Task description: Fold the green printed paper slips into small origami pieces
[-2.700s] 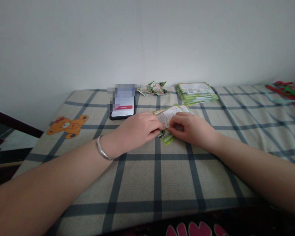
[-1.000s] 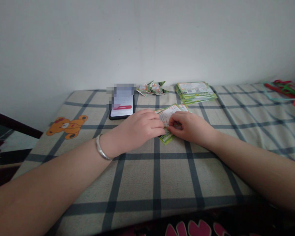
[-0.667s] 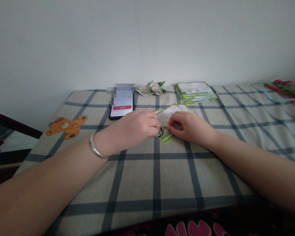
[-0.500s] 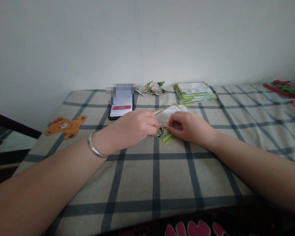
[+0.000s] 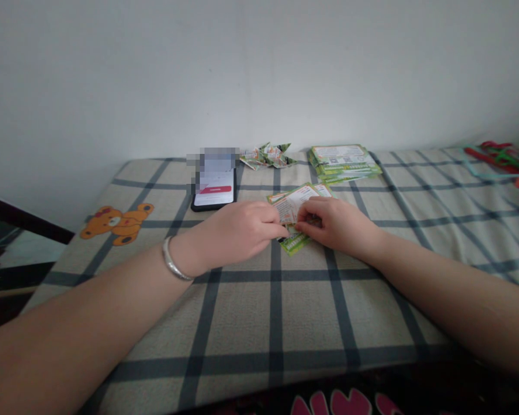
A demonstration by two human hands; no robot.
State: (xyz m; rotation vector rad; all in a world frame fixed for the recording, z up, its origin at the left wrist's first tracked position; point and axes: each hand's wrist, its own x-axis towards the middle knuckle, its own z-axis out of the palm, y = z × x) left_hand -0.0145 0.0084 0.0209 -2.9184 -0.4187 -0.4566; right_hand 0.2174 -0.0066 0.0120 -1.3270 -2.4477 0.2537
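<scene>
On the cloth-covered table (image 5: 237,328), the right hand (image 5: 335,222) is kept at the cards (image 5: 288,204), its fingers pinched together on them; their left edge is met by the left hand (image 5: 242,230), whose grip cannot be told. Behind the cards, a stack (image 5: 341,155) is left flat; folded pieces (image 5: 270,155) are seemingly done.

- Printed cards (image 5: 290,206): overlapping, on chk'd tablecloth (image 5: 242,311)
- L hand (image 5: 244,229) w/ silver bangle (image 5: 172,262): fingertips at cards' L edge
- R hand (image 5: 337,222): curled over cards' R side, grip unclear
- Phone (image 5: 216,197), screen lit: behind-L of cards
- Folded paper pcs (image 5: 269,156): behind cards
- Card stack (image 5: 346,161): behind-R of cards
- Bear pic (image 5: 117,223): well L of cards
- Red/green bits (image 5: 501,158): far R of cards
</scene>
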